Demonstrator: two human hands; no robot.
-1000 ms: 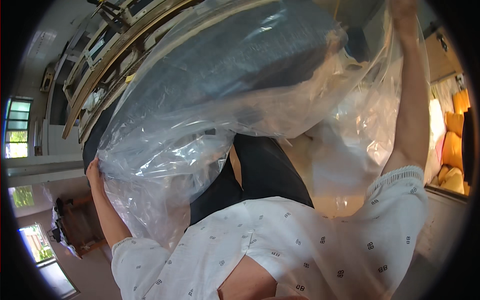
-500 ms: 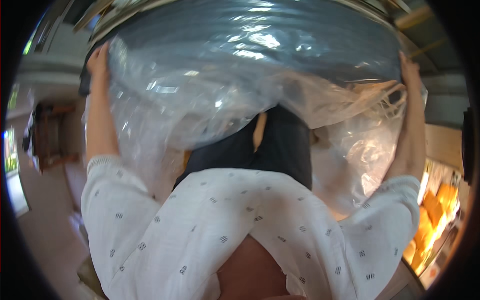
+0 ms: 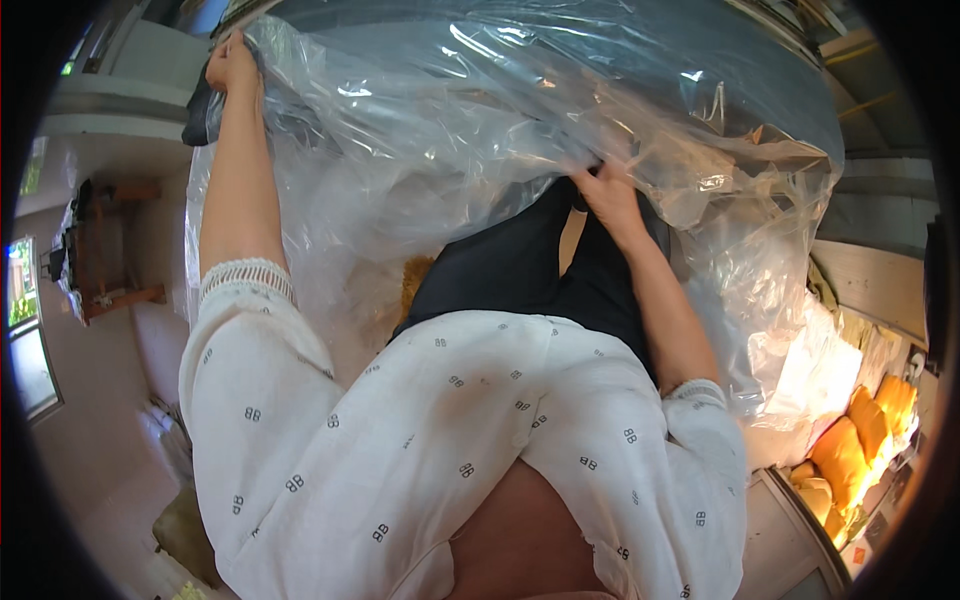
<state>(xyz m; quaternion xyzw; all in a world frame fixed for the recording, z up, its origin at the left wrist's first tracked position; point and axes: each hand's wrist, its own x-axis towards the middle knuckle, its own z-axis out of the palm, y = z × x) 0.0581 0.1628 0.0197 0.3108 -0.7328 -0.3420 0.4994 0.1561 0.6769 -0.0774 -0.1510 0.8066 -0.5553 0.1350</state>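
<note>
Clear plastic bag drawn over big dark grey bulk, prob. a mattress or thick pad, filling far half of view w/ open mouth hanging near, toward legs. Film crinkled, bunched heavy at right, smoother along far top.

Left hand far left, up high, grip clenched on bag edge at corner of grey bulk; corner itself dark and poking out beside fingers. Right hand centre-right, lower, grip closed on a fold of film near mouth, just above dark trousers. White patterned top fills near part of view.

Judging step as working bag along the bulk. To do well:
- Keep both pinches on hem, not mid-film; thin plastic likely to stretch or tear if yanked.
- Pull evenly both sides, short tugs, alt. L/R, so hem doesn't skew.
- Free bunched film at right first; slack there prob. snags.
- Watch far-left corner: sharp edge could punch through.
- Let air out of mouth or film balloons.

Around: window and wooden stand far left; orange cushions near right; wall rails far right.
</note>
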